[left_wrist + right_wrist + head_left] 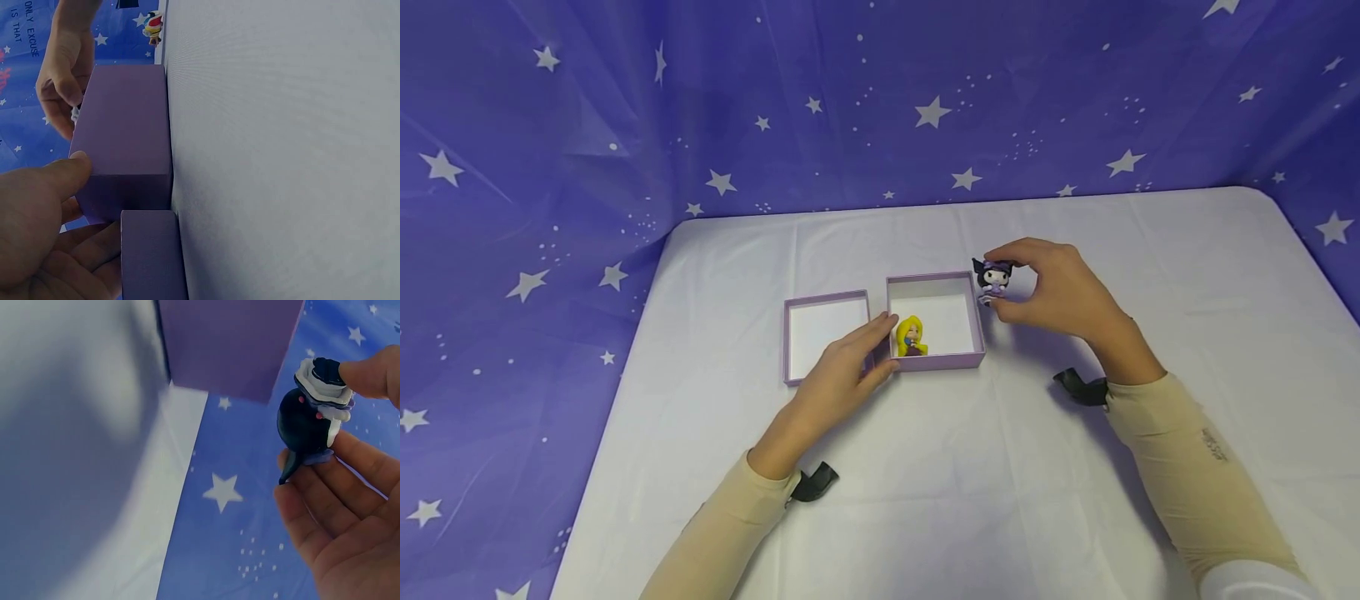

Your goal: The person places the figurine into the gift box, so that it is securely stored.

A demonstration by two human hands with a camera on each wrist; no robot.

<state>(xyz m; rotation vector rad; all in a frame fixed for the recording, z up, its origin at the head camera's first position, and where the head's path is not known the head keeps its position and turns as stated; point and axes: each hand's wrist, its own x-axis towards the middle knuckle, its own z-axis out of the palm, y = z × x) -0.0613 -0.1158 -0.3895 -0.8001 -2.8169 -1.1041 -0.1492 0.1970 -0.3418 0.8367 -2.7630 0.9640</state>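
My right hand (1060, 287) pinches a small figurine (995, 279) with a dark pointed-ear hood, white face and purple dress, just beyond the right wall of a purple box (942, 362). In the right wrist view, thumb and fingers hold the figurine (306, 419) by its two ends. The box is uncovered and white inside. A yellow-haired figurine (912, 337) sits upright in its front left corner. My left hand (842, 371) holds the box's front left corner, thumb at the front and fingers along the left side.
A shallower purple lid (786, 342), white inside, lies just left of the box, partly behind my left hand. A white cloth (940, 483) covers the table. Star-printed blue fabric (850, 108) hangs behind. The left wrist view shows another small colourful figure (152, 28) near the table edge.
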